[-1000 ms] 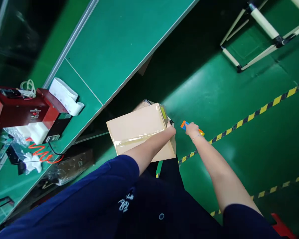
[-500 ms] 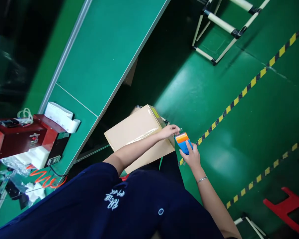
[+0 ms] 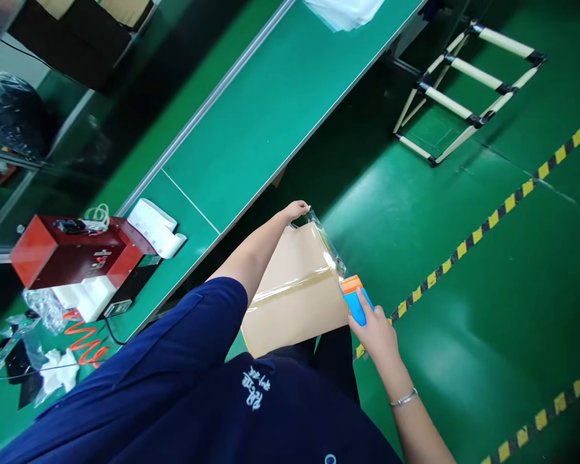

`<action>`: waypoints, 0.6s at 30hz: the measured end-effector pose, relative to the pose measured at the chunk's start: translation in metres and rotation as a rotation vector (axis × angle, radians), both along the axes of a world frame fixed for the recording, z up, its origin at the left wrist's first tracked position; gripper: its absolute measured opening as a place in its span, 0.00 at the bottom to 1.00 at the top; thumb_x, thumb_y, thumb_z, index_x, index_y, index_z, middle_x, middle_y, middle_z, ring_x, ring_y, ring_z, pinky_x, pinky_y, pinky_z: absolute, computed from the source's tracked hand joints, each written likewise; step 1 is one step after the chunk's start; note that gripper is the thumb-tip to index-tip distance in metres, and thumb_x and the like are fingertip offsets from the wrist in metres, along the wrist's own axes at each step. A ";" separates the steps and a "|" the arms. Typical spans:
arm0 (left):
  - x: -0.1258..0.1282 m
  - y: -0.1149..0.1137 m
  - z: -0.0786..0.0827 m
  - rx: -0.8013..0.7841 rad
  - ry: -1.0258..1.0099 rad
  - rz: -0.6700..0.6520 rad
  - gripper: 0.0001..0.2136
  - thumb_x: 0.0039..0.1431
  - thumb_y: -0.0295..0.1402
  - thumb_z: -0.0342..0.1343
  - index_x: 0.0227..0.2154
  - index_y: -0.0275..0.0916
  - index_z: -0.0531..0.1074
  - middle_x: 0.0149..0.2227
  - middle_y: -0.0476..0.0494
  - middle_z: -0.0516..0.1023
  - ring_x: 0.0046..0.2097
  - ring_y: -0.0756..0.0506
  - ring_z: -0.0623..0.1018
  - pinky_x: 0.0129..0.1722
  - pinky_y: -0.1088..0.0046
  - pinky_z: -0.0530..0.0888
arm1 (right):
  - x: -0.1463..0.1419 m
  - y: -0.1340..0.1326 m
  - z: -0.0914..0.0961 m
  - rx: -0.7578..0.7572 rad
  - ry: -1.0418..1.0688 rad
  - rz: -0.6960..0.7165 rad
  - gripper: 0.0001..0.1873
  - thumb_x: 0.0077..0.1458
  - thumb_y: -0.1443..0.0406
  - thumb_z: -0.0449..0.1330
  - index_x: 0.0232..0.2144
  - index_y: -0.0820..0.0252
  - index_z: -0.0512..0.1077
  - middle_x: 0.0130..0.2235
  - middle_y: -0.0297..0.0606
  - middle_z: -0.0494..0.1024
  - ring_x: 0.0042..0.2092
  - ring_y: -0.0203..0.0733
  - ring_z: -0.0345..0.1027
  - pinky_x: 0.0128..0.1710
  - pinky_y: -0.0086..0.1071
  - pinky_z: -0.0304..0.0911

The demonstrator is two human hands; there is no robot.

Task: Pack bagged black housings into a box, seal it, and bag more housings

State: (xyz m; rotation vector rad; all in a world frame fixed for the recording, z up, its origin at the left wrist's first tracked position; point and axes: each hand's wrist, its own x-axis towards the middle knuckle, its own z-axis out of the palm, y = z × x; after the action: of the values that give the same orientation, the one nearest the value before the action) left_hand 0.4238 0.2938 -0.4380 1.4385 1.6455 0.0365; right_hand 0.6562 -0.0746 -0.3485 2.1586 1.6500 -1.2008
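Since half a second ago the left hand [image 3: 297,209] has gone from beside the dispenser up to the far corner of the cardboard box [image 3: 290,303]. A strip of clear tape [image 3: 327,250] now stretches along the box's right edge. The left fingers are closed on the tape's end at that corner. The right hand [image 3: 379,332], with a thin bracelet [image 3: 405,399] at its wrist, has its fingers wrapped round the blue and orange tape dispenser [image 3: 355,298]. The dispenser's orange end sits against the box's near right corner.

The box rests tilted on the person's dark trousers, just off the edge of the long green table [image 3: 270,109] and above the green floor [image 3: 464,309]. An older band of tape already shines across its top.

On the table to the left stand a red machine [image 3: 72,251] and a white roll of labels [image 3: 157,225], with an orange coiled cable [image 3: 84,341] nearer the person. Well apart on the floor are a pipe frame [image 3: 464,96] and a yellow and black stripe [image 3: 488,225].
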 end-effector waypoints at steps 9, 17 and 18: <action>0.007 -0.057 -0.022 0.162 0.231 -0.041 0.15 0.67 0.38 0.51 0.47 0.37 0.77 0.53 0.34 0.79 0.58 0.36 0.75 0.58 0.63 0.68 | -0.008 0.010 -0.024 0.029 0.005 -0.018 0.34 0.64 0.53 0.53 0.70 0.45 0.53 0.40 0.42 0.68 0.36 0.41 0.69 0.30 0.27 0.61; 0.029 -0.099 -0.024 0.118 0.343 -0.297 0.21 0.71 0.43 0.42 0.38 0.38 0.78 0.46 0.36 0.81 0.54 0.34 0.77 0.56 0.64 0.68 | 0.034 -0.138 -0.014 -0.057 -0.004 -0.008 0.34 0.63 0.55 0.55 0.70 0.46 0.55 0.39 0.42 0.66 0.32 0.40 0.64 0.32 0.30 0.62; 0.033 -0.101 -0.024 0.117 0.345 -0.320 0.21 0.71 0.43 0.42 0.39 0.37 0.78 0.46 0.36 0.81 0.55 0.34 0.76 0.56 0.63 0.68 | 0.041 -0.172 -0.011 -0.105 -0.016 -0.026 0.33 0.64 0.56 0.54 0.69 0.48 0.55 0.38 0.42 0.66 0.31 0.39 0.63 0.31 0.30 0.62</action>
State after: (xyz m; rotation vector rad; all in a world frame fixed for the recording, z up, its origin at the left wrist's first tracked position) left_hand 0.4569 0.1925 -0.4620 1.8637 1.6830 -0.3169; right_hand 0.6969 -0.2462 -0.3591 2.1268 1.5217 -1.2447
